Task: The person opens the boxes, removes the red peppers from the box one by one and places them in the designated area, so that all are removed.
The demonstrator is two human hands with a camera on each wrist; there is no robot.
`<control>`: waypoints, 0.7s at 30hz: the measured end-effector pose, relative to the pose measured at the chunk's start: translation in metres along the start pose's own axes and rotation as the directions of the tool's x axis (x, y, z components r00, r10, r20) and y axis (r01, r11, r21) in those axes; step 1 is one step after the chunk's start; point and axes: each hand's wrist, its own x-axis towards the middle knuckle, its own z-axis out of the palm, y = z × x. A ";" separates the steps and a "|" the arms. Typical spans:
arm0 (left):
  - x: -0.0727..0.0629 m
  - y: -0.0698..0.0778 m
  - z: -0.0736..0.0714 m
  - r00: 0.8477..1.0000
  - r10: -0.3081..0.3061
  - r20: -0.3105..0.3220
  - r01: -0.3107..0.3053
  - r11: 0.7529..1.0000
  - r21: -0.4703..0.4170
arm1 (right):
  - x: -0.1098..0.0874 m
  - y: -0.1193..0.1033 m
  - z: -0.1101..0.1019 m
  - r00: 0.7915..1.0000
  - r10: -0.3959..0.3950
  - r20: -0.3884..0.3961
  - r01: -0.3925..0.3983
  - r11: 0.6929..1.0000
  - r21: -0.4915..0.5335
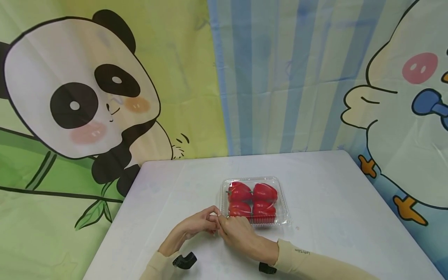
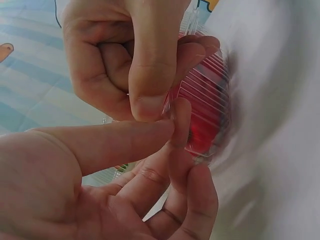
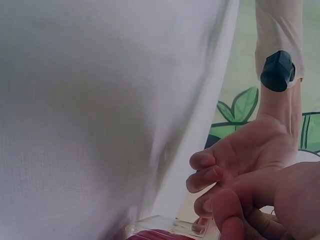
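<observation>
A clear plastic clamshell box (image 1: pixel 282 210) sits on the table with several red bell peppers (image 1: pixel 265 193) inside. My left hand (image 1: pixel 196 224) and right hand (image 1: pixel 241 235) meet at its front left corner. In the left wrist view, the left thumb and index finger pinch a small clear strip (image 2: pixel 168 106). The right thumb presses beside that same spot, its other fingers curled. Fingers hide most of the strip, and I cannot tell whether it belongs to the box. Only a corner of the box shows at the bottom of the right wrist view.
A white-covered table (image 1: pixel 175 186) stretches around the box. Behind it hangs a printed curtain (image 1: pixel 252 77) with a panda and a white bird. A black camera mount (image 1: pixel 184 260) is strapped on the left wrist, another (image 1: pixel 267 268) on the right.
</observation>
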 end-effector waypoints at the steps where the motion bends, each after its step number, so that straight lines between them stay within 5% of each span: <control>1: 0.000 0.000 0.000 1.000 0.002 0.000 -0.002 1.000 0.000 | 0.000 0.000 0.000 1.000 0.005 0.007 -0.005 1.000 0.006; 14: 0.000 0.001 0.002 1.000 0.030 -0.003 -0.029 0.999 0.028 | 0.002 -0.001 -0.007 0.999 0.019 0.037 -0.020 0.999 0.037; 21: -0.003 0.004 0.002 1.000 -0.008 -0.018 0.008 0.999 0.036 | 0.000 -0.001 -0.010 0.997 0.039 0.064 -0.041 0.999 0.028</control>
